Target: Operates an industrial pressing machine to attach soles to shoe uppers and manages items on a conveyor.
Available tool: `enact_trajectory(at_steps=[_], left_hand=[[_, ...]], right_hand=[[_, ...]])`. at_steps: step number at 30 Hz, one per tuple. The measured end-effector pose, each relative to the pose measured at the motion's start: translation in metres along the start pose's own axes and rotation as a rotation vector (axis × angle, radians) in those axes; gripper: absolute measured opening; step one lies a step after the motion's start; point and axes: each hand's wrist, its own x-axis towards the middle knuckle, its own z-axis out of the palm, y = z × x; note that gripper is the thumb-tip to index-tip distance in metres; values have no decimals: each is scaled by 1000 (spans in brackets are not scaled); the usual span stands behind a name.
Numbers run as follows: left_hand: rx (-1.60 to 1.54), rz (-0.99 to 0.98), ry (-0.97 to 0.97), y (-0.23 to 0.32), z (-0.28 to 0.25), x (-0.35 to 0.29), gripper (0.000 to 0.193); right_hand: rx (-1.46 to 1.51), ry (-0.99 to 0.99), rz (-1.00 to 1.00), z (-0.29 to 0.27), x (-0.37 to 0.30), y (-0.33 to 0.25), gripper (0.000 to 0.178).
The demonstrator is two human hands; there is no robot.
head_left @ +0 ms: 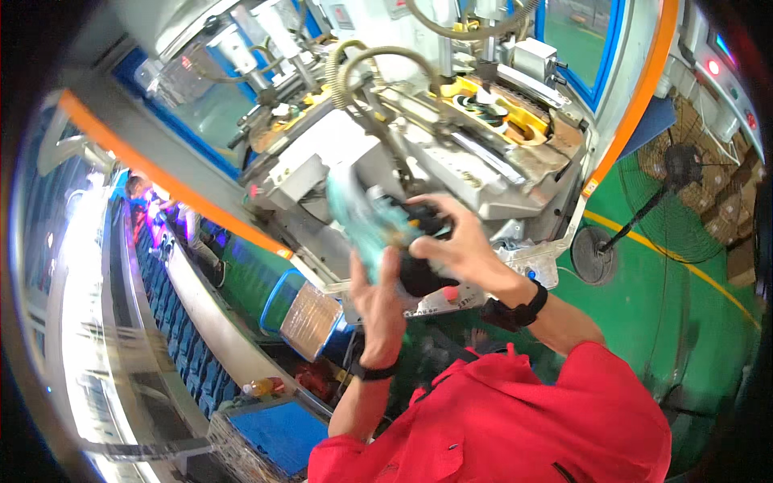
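A teal and black shoe [370, 221] is held up in front of the machine, smeared by motion. My left hand [378, 306] grips its lower left side, with the thumb pressed against the teal part. My right hand [460, 241] is closed around the black part from the right. Behind the shoe stands a white and grey machine [475, 181] with hoses and metal fixtures. Another shoe-like piece [483, 111] lies in a yellow holder [527, 122] on the machine's right side.
An orange-edged frame [173, 181] surrounds the machine opening. A conveyor [173, 314] runs along the left, where another person [189, 225] is partly visible. A blue-framed stool [306, 318] and a blue-topped box [282, 431] stand nearby. A floor fan [680, 165] is at right.
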Motion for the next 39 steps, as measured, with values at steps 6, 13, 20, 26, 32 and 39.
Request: enact_trajectory(at_steps=[6, 13, 20, 26, 32, 39], left_hand=[[58, -268, -353, -93, 132, 127, 71], [580, -95, 18, -218, 208, 285, 65], [923, -252, 82, -253, 174, 347, 56], [-168, -746, -145, -166, 94, 279, 18], [-244, -692, -168, -44, -39, 131, 38], [-135, -487, 429, 18, -136, -20, 48]], right_hand=[[-221, 519, -13, -173, 17, 43, 51], [-269, 802, 92, -232, 19, 21, 52], [-503, 766, 148, -251, 50, 26, 49], [-989, 392, 375, -255, 214, 27, 55], [-1039, 78, 436, -134, 347, 133, 40], [-1272, 243, 298, -47, 355, 254, 40]])
